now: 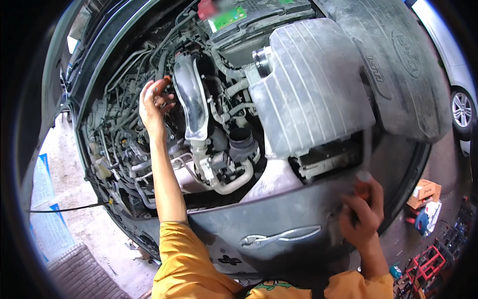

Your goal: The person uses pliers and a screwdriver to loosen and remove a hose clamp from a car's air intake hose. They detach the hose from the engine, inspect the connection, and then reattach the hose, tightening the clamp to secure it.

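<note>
My left hand (157, 99) is over the engine (129, 139), fingers apart and loosely curled, fingertips at a small orange-red part (167, 79) left of an elongated dark intake part (189, 94). My right hand (361, 214) grips a blurred tool (366, 152), seemingly a screwdriver with an orange handle and a long shaft, by the lower right edge of the ribbed grey engine cover (313, 79). Silver pliers (279, 234) lie on the dark front panel (219, 219) between my forearms. An open round dark pipe (240, 139) sits at the middle of the bay.
A battery (269, 20) is at the back, beside a loose dusty cover (403, 84) on the right. A silver car wheel (462, 110) shows at far right, with cardboard boxes (423, 193) and a red metal frame (425, 264) below. A thin rod (69, 209) crosses at left.
</note>
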### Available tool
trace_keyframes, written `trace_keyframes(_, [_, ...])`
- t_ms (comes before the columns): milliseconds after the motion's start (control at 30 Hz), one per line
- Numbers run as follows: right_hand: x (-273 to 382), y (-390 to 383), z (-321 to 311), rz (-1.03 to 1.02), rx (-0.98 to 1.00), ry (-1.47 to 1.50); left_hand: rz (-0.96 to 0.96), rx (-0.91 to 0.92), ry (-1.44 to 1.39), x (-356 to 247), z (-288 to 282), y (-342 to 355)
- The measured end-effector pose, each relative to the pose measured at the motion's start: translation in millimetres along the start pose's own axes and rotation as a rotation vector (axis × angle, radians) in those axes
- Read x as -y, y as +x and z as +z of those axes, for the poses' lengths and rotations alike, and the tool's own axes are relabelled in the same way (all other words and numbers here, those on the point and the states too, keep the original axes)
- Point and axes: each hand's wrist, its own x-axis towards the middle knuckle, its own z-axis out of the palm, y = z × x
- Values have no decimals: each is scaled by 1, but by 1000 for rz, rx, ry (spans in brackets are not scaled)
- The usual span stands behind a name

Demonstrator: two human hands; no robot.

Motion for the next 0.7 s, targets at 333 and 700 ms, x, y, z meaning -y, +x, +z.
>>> trace_keyframes(333, [-73,-62,0,161,-152,242,-94,-39,238,-20,18,21])
trace_keyframes(700, [-74,-56,1,179,-137,266,-166,-49,316,-26,15,18])
